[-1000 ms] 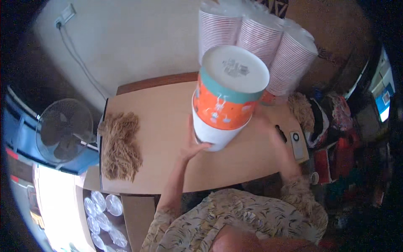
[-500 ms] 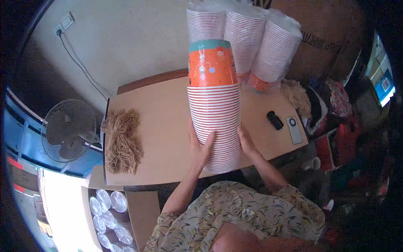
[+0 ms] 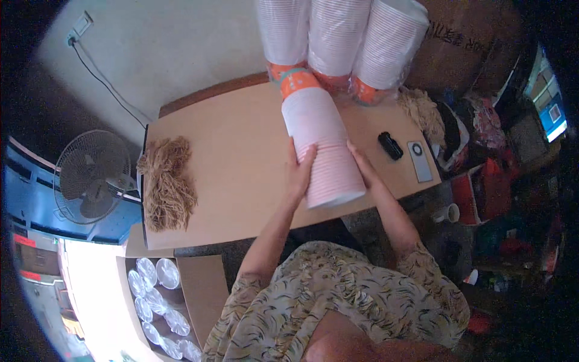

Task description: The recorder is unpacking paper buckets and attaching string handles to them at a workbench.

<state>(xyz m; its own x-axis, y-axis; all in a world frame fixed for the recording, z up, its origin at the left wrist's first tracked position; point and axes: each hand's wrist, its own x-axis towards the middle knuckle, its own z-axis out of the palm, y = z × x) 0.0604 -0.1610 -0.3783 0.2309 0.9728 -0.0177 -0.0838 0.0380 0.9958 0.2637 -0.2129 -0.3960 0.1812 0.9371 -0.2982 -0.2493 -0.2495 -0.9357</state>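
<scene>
Left hand and right hand hold a long stack of paper cups

From far away, I see the stack over the worktop, near its front edge; it leans, with the orange end away from the body and the pale end close to it; I can't tell if any part rests on the board. I think the step in hand is holding and steering this stack; the next move calls for an even squeeze from both sides, so the cups don't slide apart.

Both forearms reach up from the body, a bit bent, and close in like a gate; the left fingers are clamped on the left side, with the thumb up along the front; the right fingers press on the right side, but I can't see how far they curl under.

Three wrapped cup stacks stand at the back; I can't tell if the orange end touches them; brown string lies well off to the left; a black thing and a pale gadget lie to the right.
</scene>
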